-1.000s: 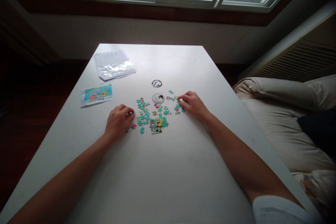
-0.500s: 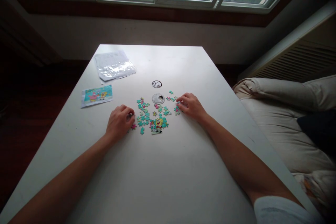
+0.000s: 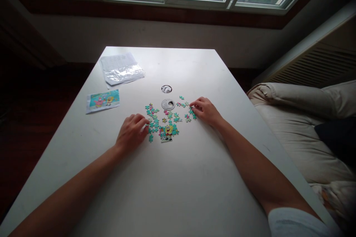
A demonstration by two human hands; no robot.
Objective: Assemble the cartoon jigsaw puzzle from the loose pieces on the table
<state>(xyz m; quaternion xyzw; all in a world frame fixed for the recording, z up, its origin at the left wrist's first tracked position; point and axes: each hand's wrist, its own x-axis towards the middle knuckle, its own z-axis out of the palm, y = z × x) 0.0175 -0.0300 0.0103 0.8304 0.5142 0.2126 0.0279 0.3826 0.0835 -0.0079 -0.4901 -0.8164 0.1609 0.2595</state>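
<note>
My left hand (image 3: 132, 131) rests low over the table, fingers bent and a little apart, fingertips at the left edge of a cluster of turquoise jigsaw puzzle pieces (image 3: 154, 124). Some pieces may be hidden under it. On the right, my right hand (image 3: 205, 110) is loosely curved with its fingertips beside loose puzzle pieces (image 3: 188, 117); I see nothing lifted in it. Between the hands lies a joined puzzle section (image 3: 167, 133) with a yellow cartoon figure. Several more loose pieces lie above it, some pink or yellow.
Behind the pieces, a round grey fitting (image 3: 168, 104) and a round opening (image 3: 166, 89) are set in the white table (image 3: 180, 177). A picture card (image 3: 102, 101) and a clear plastic sleeve with papers (image 3: 122, 69) lie at the left. A cushioned seat (image 3: 294, 118) adjoins on the right.
My left hand has moved right to the turquoise cluster, now covering the pink piece seen by its fingertips before. My right hand has shifted slightly right, uncovering turquoise pieces.
</note>
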